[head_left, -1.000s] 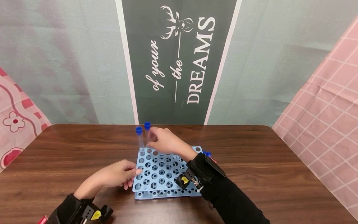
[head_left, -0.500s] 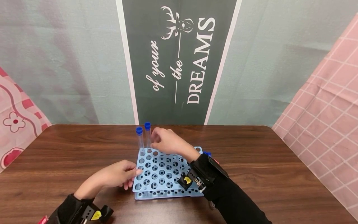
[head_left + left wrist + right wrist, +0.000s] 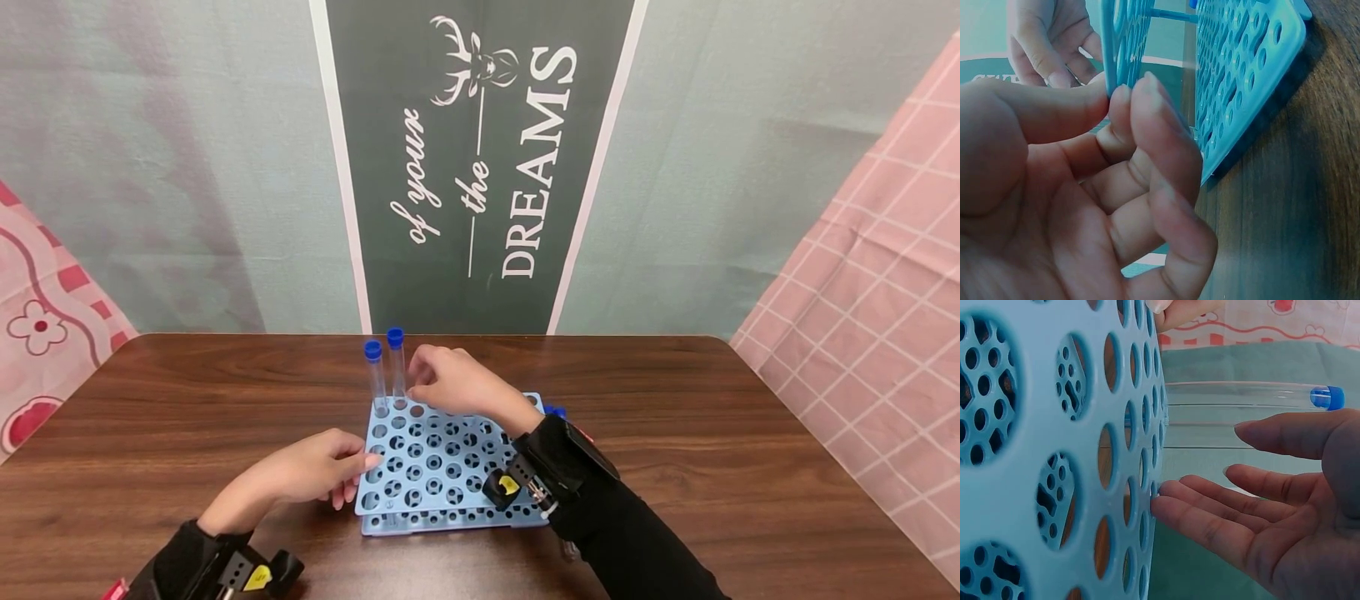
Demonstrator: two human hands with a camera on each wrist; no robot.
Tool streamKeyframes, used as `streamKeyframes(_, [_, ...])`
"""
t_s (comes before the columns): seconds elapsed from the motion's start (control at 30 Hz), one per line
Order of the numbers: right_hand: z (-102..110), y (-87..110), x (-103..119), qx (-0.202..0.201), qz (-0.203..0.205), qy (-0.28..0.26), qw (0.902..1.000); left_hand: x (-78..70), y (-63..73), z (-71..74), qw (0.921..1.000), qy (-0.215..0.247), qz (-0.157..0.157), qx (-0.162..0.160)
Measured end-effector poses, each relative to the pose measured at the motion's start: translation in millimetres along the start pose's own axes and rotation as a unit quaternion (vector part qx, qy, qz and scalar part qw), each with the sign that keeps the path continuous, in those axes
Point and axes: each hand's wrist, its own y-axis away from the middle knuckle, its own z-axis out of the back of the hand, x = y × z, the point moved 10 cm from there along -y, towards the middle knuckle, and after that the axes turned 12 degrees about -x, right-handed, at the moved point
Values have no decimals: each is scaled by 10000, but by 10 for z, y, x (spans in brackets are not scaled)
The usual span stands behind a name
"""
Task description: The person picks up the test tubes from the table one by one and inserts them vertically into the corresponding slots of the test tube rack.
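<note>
A light blue test tube rack (image 3: 433,475) with rows of round holes stands on the table. Two clear test tubes with blue caps stand in its back left corner: the front one (image 3: 377,379) and the rear one (image 3: 397,358). My left hand (image 3: 322,467) pinches the left edge of the rack's top plate between thumb and fingers, as the left wrist view (image 3: 1085,181) also shows. Just right of the rear tube, my right hand (image 3: 453,379) hovers over the back row. In the right wrist view its thumb and fingers (image 3: 1210,519) are spread, holding nothing, the fingertips close to the plate.
Blue caps (image 3: 555,412) of more tubes show at the rack's right side, partly behind my right forearm. A clear tube end (image 3: 570,550) peeks out beside the sleeve. The brown wooden table (image 3: 675,392) ends at a hanging cloth backdrop.
My right hand has let go of the rear test tube and drawn slightly to the right. The tube stays upright in the rack. My left hand has not moved.
</note>
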Motion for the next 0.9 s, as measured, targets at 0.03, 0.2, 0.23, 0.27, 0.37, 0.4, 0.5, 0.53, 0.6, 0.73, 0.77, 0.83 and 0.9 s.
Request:
streamKeyframes(0.03, [9, 7, -3, -8, 1, -11, 10000, 0, 0, 0, 10000, 7, 10, 1])
streamKeyframes(0.2, [38, 30, -33, -15, 0, -114, 9999, 7, 0, -2, 10000, 35, 58, 5])
streamKeyframes(0.23, [42, 35, -36, -8, 0, -129, 9999, 8, 0, -2, 10000, 37, 60, 2])
streamKeyframes(0.27, [41, 36, -40, 3, 15, -150, 9999, 8, 0, -1, 10000, 38, 60, 0])
streamKeyframes(0.37, [48, 47, -39, 31, 50, -172, 9998, 7, 0, -1, 10000, 45, 52, -11])
streamKeyframes(0.4, [49, 50, -40, 40, 54, -177, 9998, 7, 0, -1, 10000, 46, 49, -17])
streamKeyframes(0.5, [57, 54, -53, 46, 42, -172, 9998, 4, -1, -1, 10000, 40, 31, -37])
streamKeyframes(0.53, [60, 56, -61, 50, 20, -180, 9998, 4, -2, 0, 10000, 33, 29, -42])
streamKeyframes(0.6, [66, 60, -76, 61, -24, -204, 9998, 3, -2, 1, 10000, 24, 33, -53])
streamKeyframes(0.73, [82, 75, -109, 68, -109, -271, 9995, 8, 1, -1, 10000, 18, 60, -50])
streamKeyframes(0.77, [87, 80, -114, 70, -115, -296, 9995, 9, 2, -3, 10000, 22, 57, -49])
streamKeyframes(0.83, [94, 90, -125, 78, -145, -348, 9993, 8, 4, -7, 10000, 33, 44, -46])
streamKeyframes(0.9, [103, 100, -127, 82, -156, -396, 9991, 4, 5, -10, 10000, 32, 16, -46])
